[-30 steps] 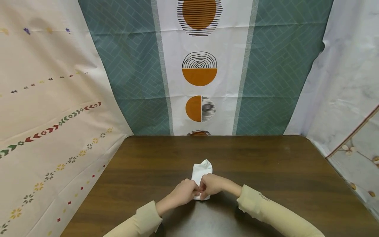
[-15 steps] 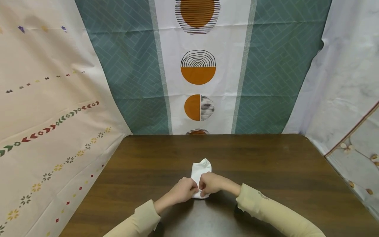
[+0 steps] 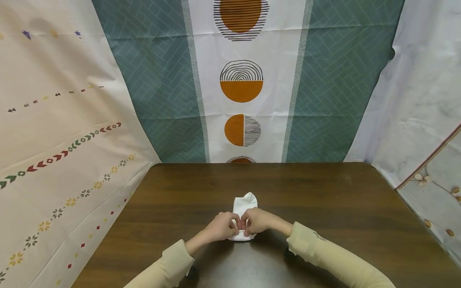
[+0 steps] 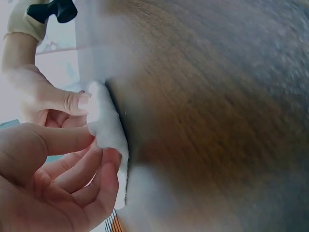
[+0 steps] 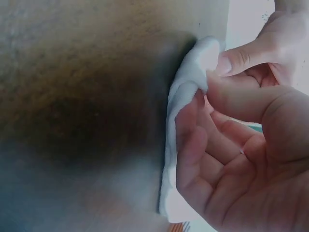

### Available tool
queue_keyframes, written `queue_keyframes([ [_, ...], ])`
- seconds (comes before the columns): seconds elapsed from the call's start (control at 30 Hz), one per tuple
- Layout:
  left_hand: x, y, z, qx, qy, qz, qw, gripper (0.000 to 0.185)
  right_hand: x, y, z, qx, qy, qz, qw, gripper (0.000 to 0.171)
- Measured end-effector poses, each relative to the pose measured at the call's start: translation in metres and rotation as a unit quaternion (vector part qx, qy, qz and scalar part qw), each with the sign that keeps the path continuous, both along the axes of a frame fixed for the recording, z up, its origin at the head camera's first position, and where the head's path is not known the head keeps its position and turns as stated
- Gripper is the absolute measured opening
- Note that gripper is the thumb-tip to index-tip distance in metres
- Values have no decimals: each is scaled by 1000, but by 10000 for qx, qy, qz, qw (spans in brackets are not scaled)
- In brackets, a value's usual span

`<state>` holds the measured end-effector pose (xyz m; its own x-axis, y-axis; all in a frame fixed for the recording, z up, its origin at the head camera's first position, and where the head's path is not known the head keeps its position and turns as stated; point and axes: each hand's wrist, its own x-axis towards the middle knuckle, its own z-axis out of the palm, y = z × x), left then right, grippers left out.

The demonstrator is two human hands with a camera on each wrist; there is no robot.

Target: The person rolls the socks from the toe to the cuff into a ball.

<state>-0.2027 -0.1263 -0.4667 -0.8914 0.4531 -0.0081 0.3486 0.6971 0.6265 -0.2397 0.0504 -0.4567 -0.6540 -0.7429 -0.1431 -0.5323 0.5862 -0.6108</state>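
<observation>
A small white cloth (image 3: 245, 203), folded long and narrow, lies on the brown table in the head view. At its near end my left hand (image 3: 222, 226) pinches the turned-up edge between thumb and fingers. My right hand (image 3: 258, 221) pinches the same edge just to the right, the fingertips of both hands close together. The left wrist view shows the near edge of the cloth (image 4: 107, 126) rolled over between thumb and fingers. In the right wrist view, fingers lie under the fold of the cloth (image 5: 186, 87), with the thumb on top.
The wooden table (image 3: 324, 200) reaches to a green and white patterned curtain (image 3: 241, 92) at the back. Patterned cloth (image 3: 72, 160) hangs at the left, and a pale marbled sheet (image 3: 414, 100) at the right.
My hands have shifted slightly away from the body and loosened from a tighter curl into a pinch. The near edge of the cloth now shows as a wider folded band below the fingers.
</observation>
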Motion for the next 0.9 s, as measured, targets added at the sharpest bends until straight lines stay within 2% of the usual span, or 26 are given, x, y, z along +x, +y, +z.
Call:
queue_keyframes([
  [0.17,0,3,-2,-76,125,84,9999,11,0,2,-2,-6,235,84,9997,10],
  [0.3,4,6,-3,-276,648,-221,9973,12,0,1,-5,122,505,72,9986,10],
  [0.43,10,11,0,-822,1244,-531,9874,12,2,-2,-4,288,690,-56,9972,10],
  [0.6,18,14,7,-1692,1785,-440,9683,12,5,-4,-4,388,866,-165,9954,16],
  [0.7,22,14,11,-2186,2169,-401,9505,15,6,-5,-6,406,884,-201,9951,18],
  [0.83,26,14,12,-2703,2470,-517,9291,17,5,-5,-8,479,861,-245,9948,19],
  [0.9,27,15,11,-2839,2536,-591,9228,20,5,-5,-8,480,863,-263,9948,19],
])
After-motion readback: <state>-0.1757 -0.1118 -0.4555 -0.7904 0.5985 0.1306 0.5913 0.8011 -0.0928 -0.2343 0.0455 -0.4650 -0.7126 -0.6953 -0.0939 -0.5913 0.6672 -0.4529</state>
